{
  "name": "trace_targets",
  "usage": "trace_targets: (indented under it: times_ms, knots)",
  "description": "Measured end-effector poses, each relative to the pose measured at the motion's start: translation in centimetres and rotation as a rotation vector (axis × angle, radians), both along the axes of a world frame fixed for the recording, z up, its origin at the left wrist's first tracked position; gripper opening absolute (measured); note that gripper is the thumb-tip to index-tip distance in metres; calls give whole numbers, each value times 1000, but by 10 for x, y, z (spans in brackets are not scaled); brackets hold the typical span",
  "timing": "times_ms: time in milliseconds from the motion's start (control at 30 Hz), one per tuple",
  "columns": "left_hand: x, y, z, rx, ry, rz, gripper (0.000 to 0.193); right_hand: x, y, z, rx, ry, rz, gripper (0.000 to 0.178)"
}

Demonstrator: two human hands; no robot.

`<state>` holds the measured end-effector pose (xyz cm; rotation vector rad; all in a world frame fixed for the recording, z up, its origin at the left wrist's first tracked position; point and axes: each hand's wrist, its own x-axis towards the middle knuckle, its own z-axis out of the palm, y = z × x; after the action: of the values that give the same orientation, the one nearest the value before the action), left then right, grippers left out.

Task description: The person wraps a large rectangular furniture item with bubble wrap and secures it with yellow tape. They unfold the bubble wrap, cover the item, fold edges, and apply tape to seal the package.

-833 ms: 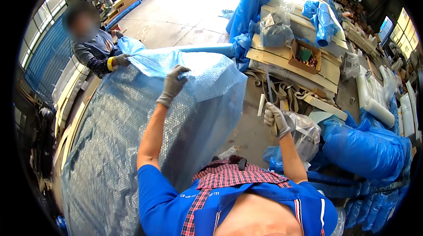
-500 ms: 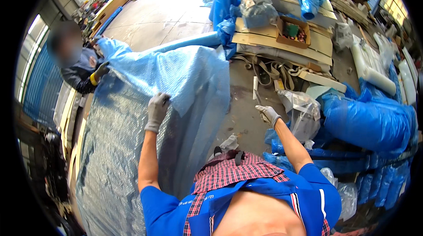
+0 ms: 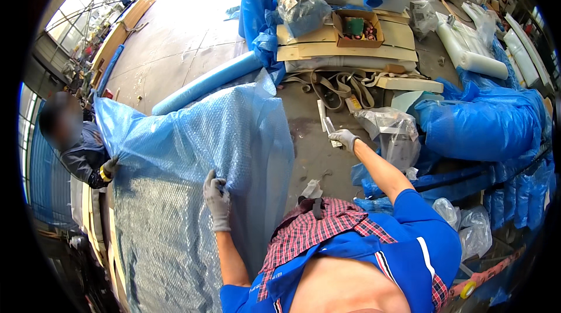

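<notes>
My left hand (image 3: pixel 218 203), in a grey glove, pinches the near edge of a blue sheet of bubble wrap (image 3: pixel 193 132). The sheet drapes over a large flat bundle (image 3: pixel 169 243) in clear, silvery bubble wrap on my left. In my gloved right hand (image 3: pixel 346 140), closed and held out over the floor, is a slim silvery tool (image 3: pixel 329 124) that looks like a utility knife; its tip is hard to make out. Across the bundle, a co-worker's gloved hand (image 3: pixel 110 165) holds the sheet's far left corner.
A blue bubble wrap roll (image 3: pixel 204 84) lies behind the sheet. Beyond stand stacked panels (image 3: pixel 350 50) with a cardboard box (image 3: pixel 358 29) on top and tangled straps (image 3: pixel 339 90) below. Blue-wrapped bundles (image 3: pixel 479 129) and clear plastic (image 3: pixel 388 132) crowd my right.
My left hand has drawn the blue sheet's edge nearer to me over the bundle. The co-worker's hand has lowered with its corner. My view has swung to the right.
</notes>
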<state>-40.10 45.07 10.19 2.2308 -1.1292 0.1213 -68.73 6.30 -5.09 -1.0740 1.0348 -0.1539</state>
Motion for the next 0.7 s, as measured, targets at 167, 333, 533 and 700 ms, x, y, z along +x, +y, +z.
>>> trace_targets:
  times_ms: [167,333,533,700]
  knots:
    - [-15,-21,14,40,16,112,49,32,-36,-37,89,-112,-86,16]
    - [-8,-24,-5,-114,60,251,62,92,-93,-43,145,-223,-65,17]
    - [-6,-58,1,159,-200,480,65,173,-186,-86,127,-149,49,27]
    - [-12,-74,-5,437,-158,577,53,243,-262,-132,76,44,215,20]
